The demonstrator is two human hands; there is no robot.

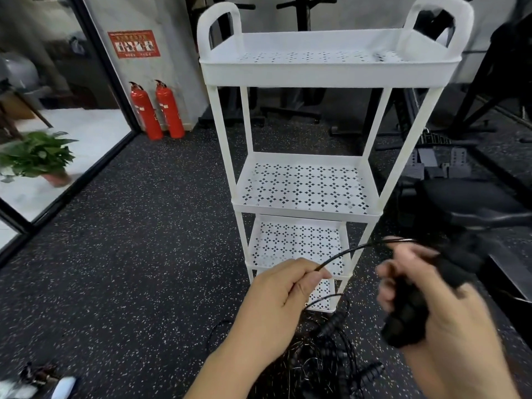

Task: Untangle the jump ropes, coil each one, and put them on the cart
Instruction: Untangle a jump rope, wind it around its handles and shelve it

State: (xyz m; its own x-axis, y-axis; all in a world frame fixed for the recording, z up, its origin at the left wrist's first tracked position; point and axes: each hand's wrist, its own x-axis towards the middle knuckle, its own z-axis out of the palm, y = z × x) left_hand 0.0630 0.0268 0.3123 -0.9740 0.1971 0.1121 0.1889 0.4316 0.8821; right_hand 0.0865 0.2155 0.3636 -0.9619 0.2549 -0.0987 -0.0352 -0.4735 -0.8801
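A white cart (305,210) with several perforated shelves stands right in front of me. My left hand (279,295) pinches a thin black rope cord (349,251) that arcs up to the right. My right hand (423,300), blurred, grips two black jump-rope handles (408,315) together. Below both hands a tangled pile of black jump ropes (322,358) with ribbed handles lies on the floor at the cart's foot.
Two red fire extinguishers (157,110) stand by the wall at the left. A potted plant (37,156) sits behind a glass partition. Black gym machines (475,197) crowd the right side. Speckled rubber floor (129,240) stretches to the left.
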